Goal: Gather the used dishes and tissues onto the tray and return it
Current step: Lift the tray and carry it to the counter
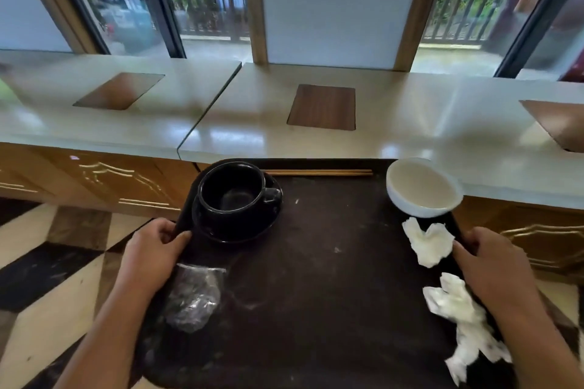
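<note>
one dark tray [316, 278], carried at waist level in front of a pale counter [395, 123], far edge close to or just over the counter's front lip; which, cannot be told.

contents, from centre outward: black cup [232, 194] upright on a black saucer [252, 230], far-left corner; pair of wooden chopsticks [316, 172] lying along the far rim; white bowl [422, 188], empty, far-right corner, apparently overhanging the rim; two crumpled white tissues [431, 243] along the right side, the nearer one trailing to the near corner; clear crumpled plastic wrapper [192, 297], near left.

holders: left hand [151, 259] curled around the left rim, thumb on top beside the saucer; right hand [493, 268] curled around the right rim, thumb on top touching a tissue.

stage, judged: gathering looks complete; return of the tray in progress.

handling notes: keep the tray level; bowl and light tissues sit at the edges and could slide or blow off. chopsticks may roll if the far side dips.

clearances: counter top ahead is bare apart from inset wooden panels [322, 107]; a seam [208, 107] divides two sections. checkered floor [47, 262] open to the left.
</note>
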